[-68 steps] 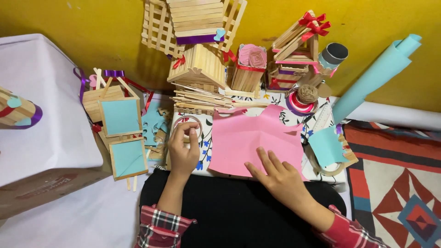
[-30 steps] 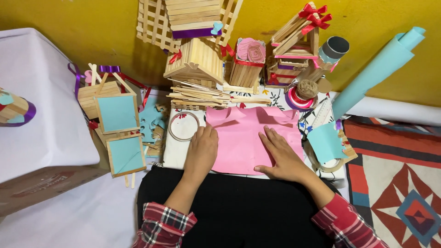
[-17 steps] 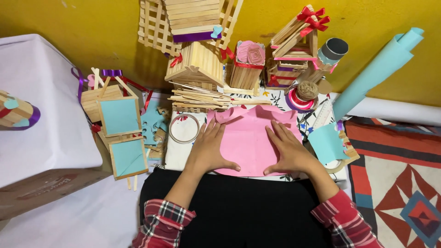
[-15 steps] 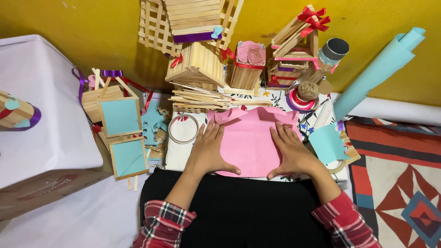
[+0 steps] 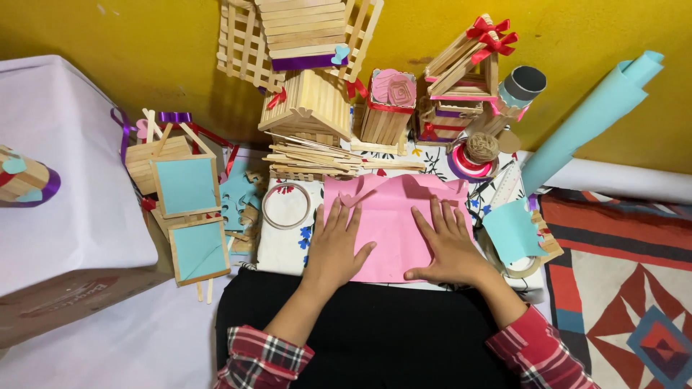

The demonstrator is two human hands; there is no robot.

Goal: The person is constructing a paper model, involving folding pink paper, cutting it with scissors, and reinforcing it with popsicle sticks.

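A pink sheet of paper (image 5: 393,216) lies on a white floral cloth (image 5: 281,248) in front of me. My left hand (image 5: 337,243) rests flat on its left part, fingers spread. My right hand (image 5: 448,241) presses flat on its right part, fingers apart. Neither hand holds anything. A roll of clear tape (image 5: 285,205) lies just left of the pink sheet, beside my left hand.
Craft-stick houses (image 5: 311,104) and boxes (image 5: 461,79) stand against the yellow wall, with loose sticks (image 5: 324,155) in front. Teal-panelled stick frames (image 5: 189,216) lie left, a teal paper roll (image 5: 587,122) and teal paper piece (image 5: 513,230) right, a twine spool (image 5: 481,149) behind the sheet.
My left hand left the tape roll and moved right onto the pink sheet. Both hands now lie flat on the paper, which sits smoother than before.
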